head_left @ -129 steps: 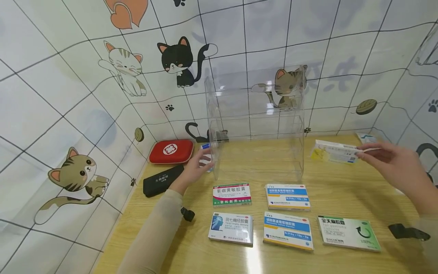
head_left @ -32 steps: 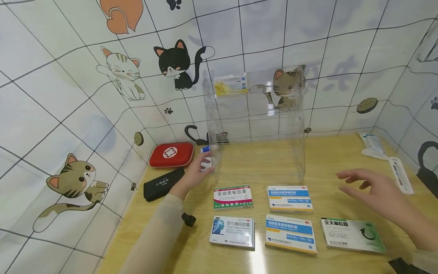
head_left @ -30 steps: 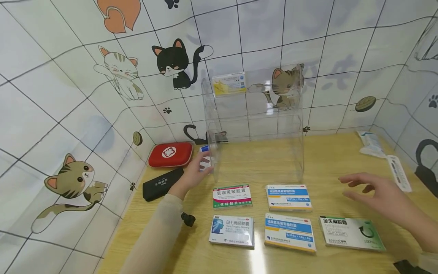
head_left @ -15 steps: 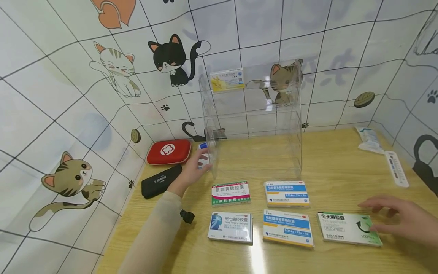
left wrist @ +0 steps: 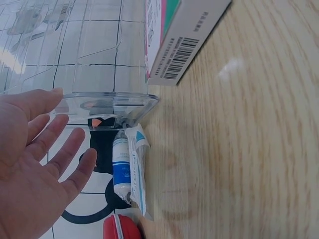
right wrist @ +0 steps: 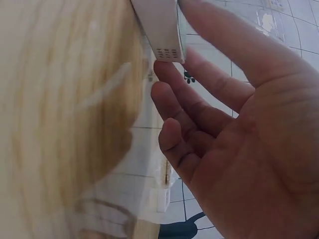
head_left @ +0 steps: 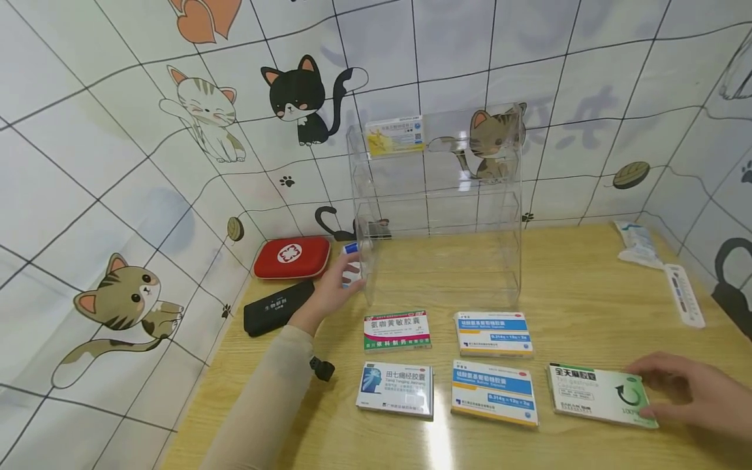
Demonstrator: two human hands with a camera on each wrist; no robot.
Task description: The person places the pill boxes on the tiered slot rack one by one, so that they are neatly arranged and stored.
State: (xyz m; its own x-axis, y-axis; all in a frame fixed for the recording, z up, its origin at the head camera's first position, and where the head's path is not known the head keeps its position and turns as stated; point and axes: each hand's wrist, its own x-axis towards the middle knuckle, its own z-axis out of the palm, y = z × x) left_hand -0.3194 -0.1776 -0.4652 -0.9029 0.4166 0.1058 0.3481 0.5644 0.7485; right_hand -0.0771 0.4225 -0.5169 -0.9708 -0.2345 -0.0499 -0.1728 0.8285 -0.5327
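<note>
The right hand [head_left: 693,395] has the green-and-white box [head_left: 600,395] between thumb and fingers at its right end; the box lies face up at the near right of the wooden surface [head_left: 587,294]. The left hand [head_left: 330,294] grasps nothing: its fingers are loosely spread beside the left wall of the clear rack [head_left: 510,254], the thumb tip at the rack's edge, though whether it presses there I cannot tell.

On the rack's top tier, at the left, a yellow-and-white box [head_left: 395,136] leans upright. In front of the rack, four more boxes lie flat in two columns: a green-and-pink box [head_left: 397,331] above a white box with a blue head print [head_left: 395,390], and, to their right, two blue-and-white boxes [head_left: 494,393], one behind the other.

Left of the rack are a red case [head_left: 292,257] and a black case [head_left: 279,309]; the left wrist view shows a blue-and-white tube [left wrist: 121,167] against a white packet [left wrist: 138,164]. At the far right lie a clear-and-white packet [head_left: 637,245] and a slim white strip [head_left: 683,296]
</note>
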